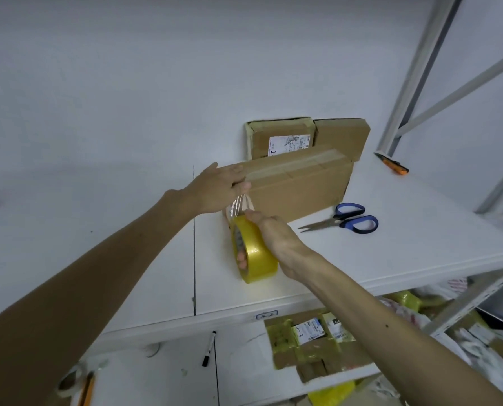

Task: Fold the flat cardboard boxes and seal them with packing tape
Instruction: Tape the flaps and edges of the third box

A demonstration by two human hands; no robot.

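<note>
Head view: a white tabletop [405, 259] seen from above, with both bare arms reaching in from below.
Cardboard box [303, 186]: folded up, standing on the tabletop on a long narrow side, with a band of clear tape along its top face.
Left hand [218, 186]: grasps the box's left end, fingers laid over the top edge and thumb curled against the end face, where the tape comes off.
Right hand [276, 238]: clenched round the tape roll [256, 256], thumb over the rim, and a fingertip shows through the core.
Tape roll: yellow, on edge, just in front of the box's left corner and below the left hand. I cannot tell whether it touches the tabletop.
Tape strip [240, 206]: clear and wrinkled, stretched from the roll up to the box's left end.
Behind the box: two more cardboard boxes against the wall, one with a printed label [282, 139] and a plain one [342, 136] beside it.
Scissors [344, 221]: blue handles, blades slightly parted, lying right of the box's front.
Utility knife [392, 165]: orange, at the far right by a metal rack post.
Lower shelf [238, 361]: a black marker [209, 348] and taped parcels [311, 341].
</note>
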